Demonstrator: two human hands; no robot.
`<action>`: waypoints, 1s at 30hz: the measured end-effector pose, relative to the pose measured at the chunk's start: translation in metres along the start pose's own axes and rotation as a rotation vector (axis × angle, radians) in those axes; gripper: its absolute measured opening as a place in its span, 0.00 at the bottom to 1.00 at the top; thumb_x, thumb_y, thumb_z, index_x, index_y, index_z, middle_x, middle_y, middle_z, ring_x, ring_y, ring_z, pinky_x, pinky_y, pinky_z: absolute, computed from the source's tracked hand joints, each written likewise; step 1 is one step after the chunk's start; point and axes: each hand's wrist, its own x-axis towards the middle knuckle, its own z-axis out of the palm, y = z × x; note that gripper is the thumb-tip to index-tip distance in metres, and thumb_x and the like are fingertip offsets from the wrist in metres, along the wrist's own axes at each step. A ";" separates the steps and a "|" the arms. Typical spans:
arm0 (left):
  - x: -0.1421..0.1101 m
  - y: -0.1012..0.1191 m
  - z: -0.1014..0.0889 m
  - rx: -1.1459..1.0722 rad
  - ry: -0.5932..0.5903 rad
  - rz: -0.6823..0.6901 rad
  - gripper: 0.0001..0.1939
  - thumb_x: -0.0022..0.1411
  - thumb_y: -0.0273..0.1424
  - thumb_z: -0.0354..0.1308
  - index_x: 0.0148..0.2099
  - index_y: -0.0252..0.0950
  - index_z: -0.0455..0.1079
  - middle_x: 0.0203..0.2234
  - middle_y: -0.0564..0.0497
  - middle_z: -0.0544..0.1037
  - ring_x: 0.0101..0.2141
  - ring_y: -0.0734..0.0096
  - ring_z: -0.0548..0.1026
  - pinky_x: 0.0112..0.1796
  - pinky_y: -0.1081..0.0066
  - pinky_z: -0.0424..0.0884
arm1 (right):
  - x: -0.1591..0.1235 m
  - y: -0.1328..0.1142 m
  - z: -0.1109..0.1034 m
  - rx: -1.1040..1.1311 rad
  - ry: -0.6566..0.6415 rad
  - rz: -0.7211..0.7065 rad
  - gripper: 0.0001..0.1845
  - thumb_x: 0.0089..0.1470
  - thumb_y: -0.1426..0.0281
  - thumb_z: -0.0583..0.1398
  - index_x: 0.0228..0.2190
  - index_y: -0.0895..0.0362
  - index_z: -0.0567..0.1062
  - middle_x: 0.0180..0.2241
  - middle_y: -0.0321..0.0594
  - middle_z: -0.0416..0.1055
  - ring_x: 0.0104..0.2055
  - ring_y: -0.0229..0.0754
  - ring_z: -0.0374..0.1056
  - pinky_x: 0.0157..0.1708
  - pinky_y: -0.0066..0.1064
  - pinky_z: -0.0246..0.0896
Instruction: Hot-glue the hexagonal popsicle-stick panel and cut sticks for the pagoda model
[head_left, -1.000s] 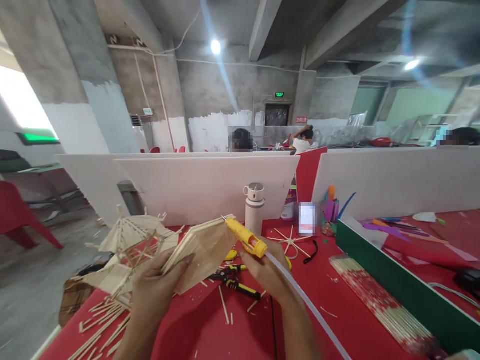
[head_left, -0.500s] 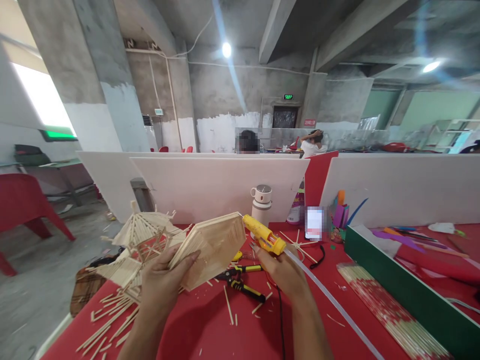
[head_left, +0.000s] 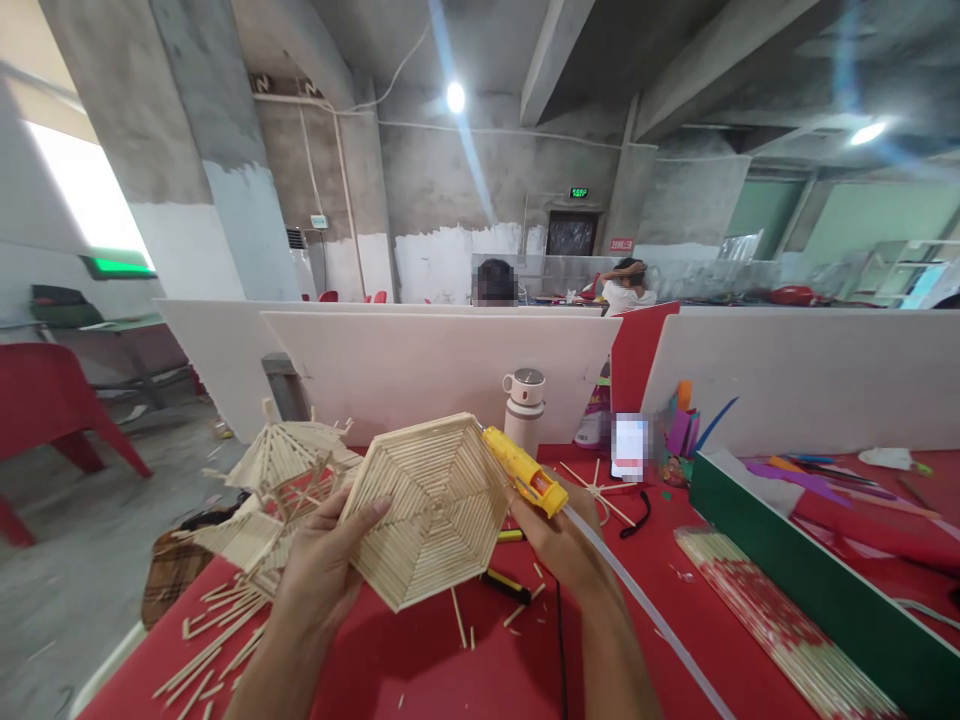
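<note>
My left hand grips the left edge of a many-sided panel built from rings of thin wooden sticks, thumb on its face. In my right hand is a yellow hot glue gun, a long pale glue stick trailing from its rear. The gun's nozzle is at the panel's upper right corner; whether it touches I cannot tell. Behind my left hand stands a stick-built model with a pointed roof. Black-and-yellow pliers lie partly hidden under the panel.
Loose sticks are strewn at the left of the red table. A cream bottle stands behind the panel, a phone to its right. Bagged sticks lie beside a green-walled box. White boards close off the back.
The panel has turned so its ringed face shows more fully toward me, covering more of the pliers. The glue gun has shifted slightly left, staying at the panel's upper right corner.
</note>
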 end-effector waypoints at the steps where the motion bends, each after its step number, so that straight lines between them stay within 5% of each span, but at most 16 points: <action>1: 0.000 0.000 0.000 0.002 0.003 0.001 0.23 0.35 0.26 0.76 0.39 0.34 0.79 0.30 0.47 0.84 0.28 0.58 0.83 0.32 0.64 0.81 | 0.000 -0.001 0.000 0.006 -0.006 -0.009 0.10 0.56 0.65 0.59 0.25 0.56 0.72 0.23 0.34 0.69 0.26 0.38 0.64 0.27 0.27 0.58; 17: -0.001 -0.002 0.004 -0.020 -0.015 -0.018 0.25 0.34 0.26 0.77 0.40 0.34 0.79 0.30 0.48 0.85 0.28 0.58 0.82 0.32 0.64 0.81 | -0.005 -0.011 0.018 -0.022 -0.075 -0.074 0.06 0.54 0.69 0.59 0.26 0.54 0.73 0.26 0.36 0.72 0.27 0.39 0.66 0.27 0.28 0.58; 24: 0.000 -0.002 0.004 -0.030 0.001 -0.008 0.24 0.34 0.26 0.77 0.39 0.33 0.79 0.31 0.47 0.85 0.29 0.58 0.83 0.33 0.65 0.81 | 0.000 -0.002 0.010 -0.081 0.036 0.011 0.10 0.56 0.64 0.58 0.26 0.55 0.72 0.23 0.36 0.70 0.26 0.40 0.66 0.27 0.28 0.59; 30: -0.003 -0.002 0.005 -0.067 -0.056 -0.024 0.26 0.35 0.24 0.77 0.41 0.31 0.78 0.32 0.44 0.85 0.32 0.56 0.83 0.34 0.67 0.80 | -0.007 -0.019 0.022 -0.024 -0.089 -0.085 0.10 0.57 0.64 0.57 0.35 0.55 0.77 0.31 0.40 0.77 0.33 0.43 0.71 0.33 0.29 0.66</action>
